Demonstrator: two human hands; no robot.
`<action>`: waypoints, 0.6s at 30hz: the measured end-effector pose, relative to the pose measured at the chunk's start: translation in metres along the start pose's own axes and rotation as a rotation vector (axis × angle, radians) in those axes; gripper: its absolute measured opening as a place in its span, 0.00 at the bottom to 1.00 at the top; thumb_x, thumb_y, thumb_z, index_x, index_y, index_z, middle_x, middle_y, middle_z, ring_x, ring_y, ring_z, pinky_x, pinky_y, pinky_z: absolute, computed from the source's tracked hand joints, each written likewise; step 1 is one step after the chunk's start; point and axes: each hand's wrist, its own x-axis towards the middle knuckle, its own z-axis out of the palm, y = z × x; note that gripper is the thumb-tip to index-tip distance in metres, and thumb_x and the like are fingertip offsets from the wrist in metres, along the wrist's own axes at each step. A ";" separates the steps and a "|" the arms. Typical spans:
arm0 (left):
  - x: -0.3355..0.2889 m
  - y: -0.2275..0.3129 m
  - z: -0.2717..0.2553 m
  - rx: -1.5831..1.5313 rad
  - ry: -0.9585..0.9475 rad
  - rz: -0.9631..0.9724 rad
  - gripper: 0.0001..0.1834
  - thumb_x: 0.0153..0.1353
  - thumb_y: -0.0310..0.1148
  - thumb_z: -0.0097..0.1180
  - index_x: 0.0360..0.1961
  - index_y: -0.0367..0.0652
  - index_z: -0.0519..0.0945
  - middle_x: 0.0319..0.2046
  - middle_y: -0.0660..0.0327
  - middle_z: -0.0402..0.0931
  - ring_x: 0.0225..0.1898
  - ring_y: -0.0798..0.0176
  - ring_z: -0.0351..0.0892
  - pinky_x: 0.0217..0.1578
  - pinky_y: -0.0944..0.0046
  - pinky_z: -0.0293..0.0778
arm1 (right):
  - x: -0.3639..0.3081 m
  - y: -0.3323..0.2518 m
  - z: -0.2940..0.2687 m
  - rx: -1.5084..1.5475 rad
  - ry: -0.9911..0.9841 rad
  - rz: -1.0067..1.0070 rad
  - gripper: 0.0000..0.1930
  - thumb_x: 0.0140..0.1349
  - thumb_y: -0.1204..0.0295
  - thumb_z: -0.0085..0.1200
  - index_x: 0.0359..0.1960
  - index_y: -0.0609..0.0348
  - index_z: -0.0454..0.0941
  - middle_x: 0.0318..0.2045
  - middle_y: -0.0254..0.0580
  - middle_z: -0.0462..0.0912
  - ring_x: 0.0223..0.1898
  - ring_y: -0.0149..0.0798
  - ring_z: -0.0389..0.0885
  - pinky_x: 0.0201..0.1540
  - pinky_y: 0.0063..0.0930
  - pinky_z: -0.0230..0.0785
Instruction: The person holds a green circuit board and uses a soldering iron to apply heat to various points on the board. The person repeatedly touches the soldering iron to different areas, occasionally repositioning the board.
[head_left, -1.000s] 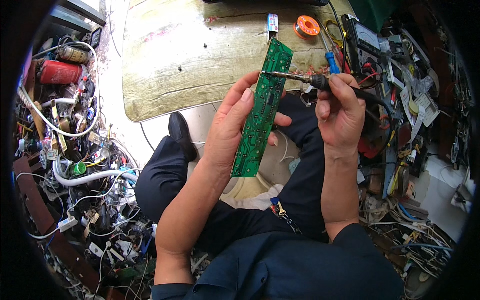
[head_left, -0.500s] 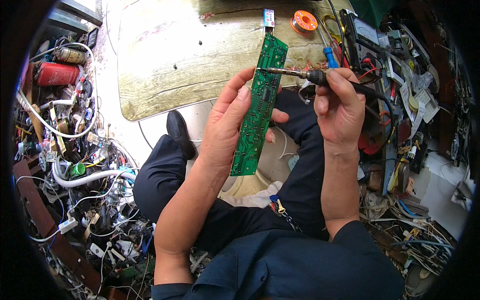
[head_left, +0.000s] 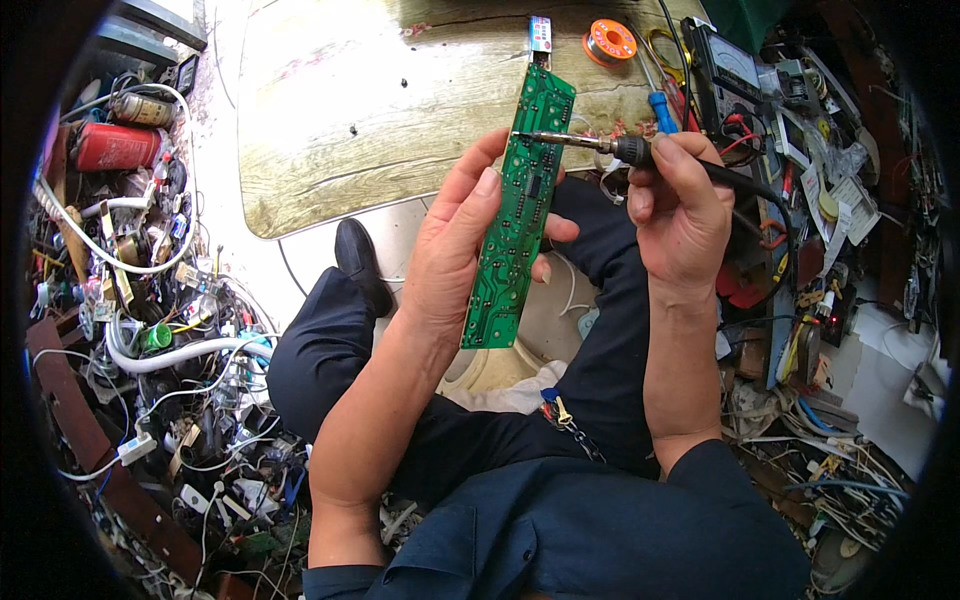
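Observation:
My left hand [head_left: 455,235] grips a long green circuit board [head_left: 508,240] by its edges, the thumb along its left side and fingertips showing past its right side. The board is held up over my lap, tilted, its soldered side facing me. In my right hand [head_left: 680,210] is a soldering iron [head_left: 632,151], pinched between thumb and fingers at its dark handle. Its metal tip lies across the upper part of the board and reaches close to the left edge. Whether the tip touches a joint is too small to tell.
A wood-grain table [head_left: 340,170] stands ahead, bearing a solder spool [head_left: 609,42], a small box [head_left: 540,35] and a blue-handled screwdriver [head_left: 661,112]. An analogue multimeter [head_left: 730,65] sits at the right. Heaps of cables and parts [head_left: 225,400] crowd both sides; a red cylinder [head_left: 115,147] lies left.
Almost nothing differs. The board and iron tip have shifted up very slightly, with both hands keeping their holds.

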 end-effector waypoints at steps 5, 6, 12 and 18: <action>0.000 0.001 0.000 0.004 -0.002 0.004 0.29 0.77 0.46 0.44 0.74 0.55 0.56 0.60 0.46 0.71 0.43 0.52 0.86 0.27 0.62 0.84 | -0.001 0.000 0.003 -0.010 0.010 0.001 0.05 0.62 0.73 0.63 0.33 0.62 0.80 0.22 0.44 0.83 0.15 0.29 0.76 0.17 0.21 0.67; -0.001 0.002 0.001 0.003 0.001 0.001 0.28 0.77 0.46 0.43 0.74 0.55 0.56 0.60 0.46 0.71 0.43 0.52 0.86 0.27 0.62 0.84 | -0.001 0.000 0.003 -0.006 0.006 -0.004 0.05 0.62 0.73 0.63 0.33 0.62 0.80 0.22 0.44 0.83 0.15 0.30 0.75 0.17 0.21 0.67; -0.001 0.001 0.001 0.014 0.032 0.017 0.28 0.77 0.45 0.43 0.73 0.53 0.57 0.59 0.45 0.73 0.43 0.52 0.86 0.28 0.61 0.84 | -0.001 0.002 0.003 0.010 -0.013 -0.008 0.05 0.62 0.74 0.63 0.33 0.62 0.80 0.23 0.44 0.83 0.15 0.30 0.76 0.18 0.21 0.68; -0.003 0.002 0.003 0.018 0.040 0.041 0.26 0.77 0.44 0.42 0.72 0.51 0.59 0.59 0.45 0.73 0.42 0.52 0.87 0.28 0.61 0.84 | -0.002 0.003 0.006 0.012 -0.019 -0.007 0.05 0.62 0.74 0.62 0.32 0.61 0.80 0.23 0.44 0.83 0.16 0.30 0.75 0.18 0.21 0.67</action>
